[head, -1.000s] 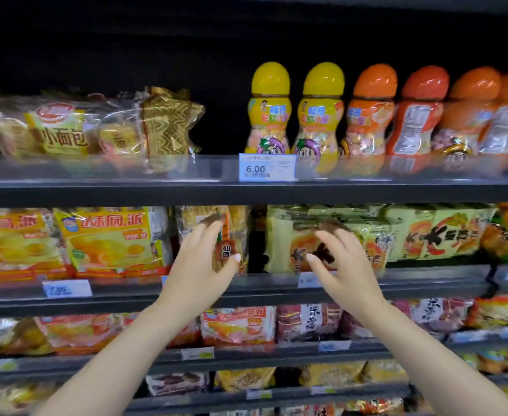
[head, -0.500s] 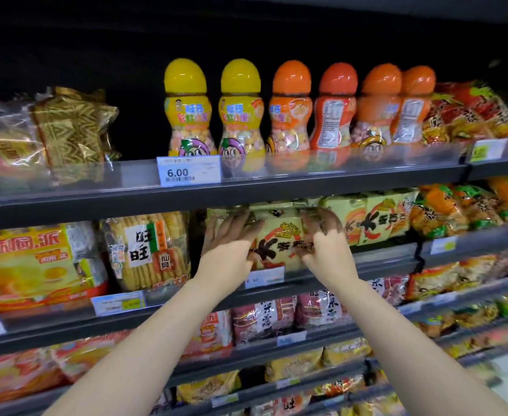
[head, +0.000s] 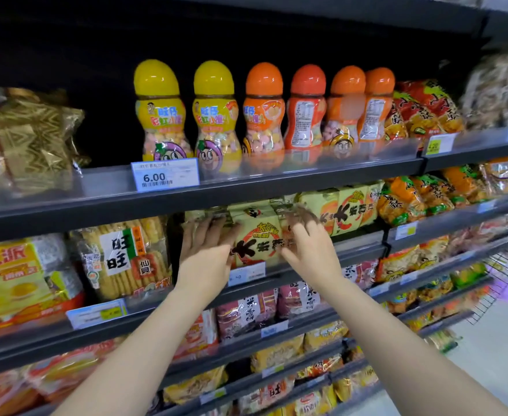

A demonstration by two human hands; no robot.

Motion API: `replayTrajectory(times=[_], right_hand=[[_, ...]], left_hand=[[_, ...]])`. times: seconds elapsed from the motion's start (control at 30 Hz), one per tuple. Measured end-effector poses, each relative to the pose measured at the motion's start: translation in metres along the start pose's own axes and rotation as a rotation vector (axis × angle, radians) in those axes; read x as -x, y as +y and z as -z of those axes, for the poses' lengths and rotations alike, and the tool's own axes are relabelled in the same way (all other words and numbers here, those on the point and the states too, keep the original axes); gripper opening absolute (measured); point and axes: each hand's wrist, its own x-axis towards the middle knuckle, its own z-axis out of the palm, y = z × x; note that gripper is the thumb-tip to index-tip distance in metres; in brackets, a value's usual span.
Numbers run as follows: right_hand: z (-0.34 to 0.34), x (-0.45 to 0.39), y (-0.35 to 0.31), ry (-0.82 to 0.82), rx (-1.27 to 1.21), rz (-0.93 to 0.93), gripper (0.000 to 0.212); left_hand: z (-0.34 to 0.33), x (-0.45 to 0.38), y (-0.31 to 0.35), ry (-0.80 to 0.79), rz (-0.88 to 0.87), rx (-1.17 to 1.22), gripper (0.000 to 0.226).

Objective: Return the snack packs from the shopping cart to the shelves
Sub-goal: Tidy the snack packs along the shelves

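The pale yellow plastic snack pack with bold black characters [head: 257, 235] shows only its middle: the left hand [head: 206, 255] covers its left edge and the right hand [head: 309, 250] its right edge, and both hands' fingertips are smeared by motion, so their grip cannot be read. A white price tag [head: 246, 274] below it is half hidden by the left wrist. The orange-capped clear jar [head: 344, 111] has a blurred label. The wire shopping cart [head: 504, 271] is cut off by the frame's right edge, its contents unseen.
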Motion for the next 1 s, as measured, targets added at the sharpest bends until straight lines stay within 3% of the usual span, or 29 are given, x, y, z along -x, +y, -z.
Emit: replayTrajectory(times=[0.07,0.17,0.43,0.67,0.77,0.83,1.0], right_hand=[[0.005,0.013,0.010,0.040,-0.045,-0.011,0.051],[0.011,0.037,0.032,0.043,-0.063,-0.026,0.064],[0.022,0.059,0.087,-0.003,-0.026,-0.051,0.069],[0.026,0.008,0.137,0.026,-0.042,0.009,0.060],[0.021,-0.016,0.152,-0.003,0.028,0.067,0.052],[0.021,-0.032,0.160,-0.041,0.031,0.077,0.059],[0.017,-0.069,0.181,-0.011,-0.014,0.181,0.071]], left_hand=[[0.003,0.003,0.003,0.038,0.004,0.035,0.061],[0.006,0.007,0.014,0.019,-0.011,0.071,0.046],[0.006,0.000,0.057,0.030,-0.051,0.155,0.072],[-0.017,-0.034,0.085,0.045,0.183,0.064,0.071],[-0.034,-0.042,0.096,0.054,0.214,-0.023,0.086],[-0.044,-0.046,0.100,0.122,0.187,-0.115,0.096],[-0.057,-0.050,0.103,0.222,0.183,-0.191,0.098]])
